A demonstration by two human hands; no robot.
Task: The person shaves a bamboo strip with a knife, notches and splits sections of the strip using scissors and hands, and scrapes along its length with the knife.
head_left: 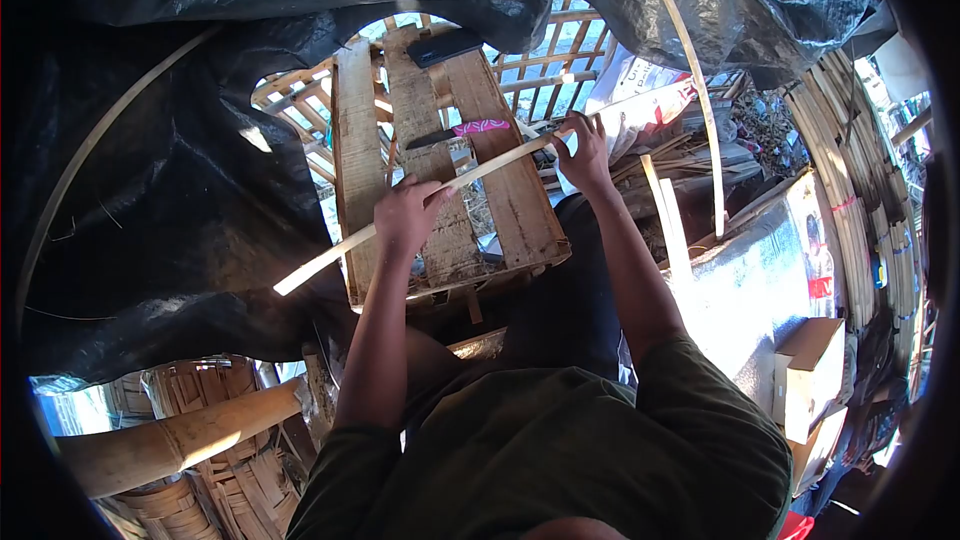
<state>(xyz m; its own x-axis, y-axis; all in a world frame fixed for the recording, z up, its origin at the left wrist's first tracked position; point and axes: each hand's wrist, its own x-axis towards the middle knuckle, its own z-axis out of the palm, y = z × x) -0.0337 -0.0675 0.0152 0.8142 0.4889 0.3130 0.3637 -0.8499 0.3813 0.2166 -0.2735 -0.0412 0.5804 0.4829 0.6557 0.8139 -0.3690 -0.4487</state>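
Observation:
A long pale bamboo strip [490,168] slants across a slatted wooden bench [362,140], its lower end out to the left. My left hand [405,218] is closed around the strip left of its middle. Near the upper right end, my right hand [585,155] pinches it between thumb and fingers. Behind the strip, a knife with a pink patterned handle [482,127] lies on the slats, its dark blade pointing left. A small dark thing by my right fingertips is too small to make out. A flat black object [444,46], like a phone, rests on the far end of the bench.
Black plastic sheeting [170,180] hangs at the left and overhead. A curved bamboo strip [700,80] arcs down on the right. Bundled bamboo strips [850,170] and a cardboard box [808,370] are at far right. A thick bamboo pole [180,440] and woven baskets are at lower left.

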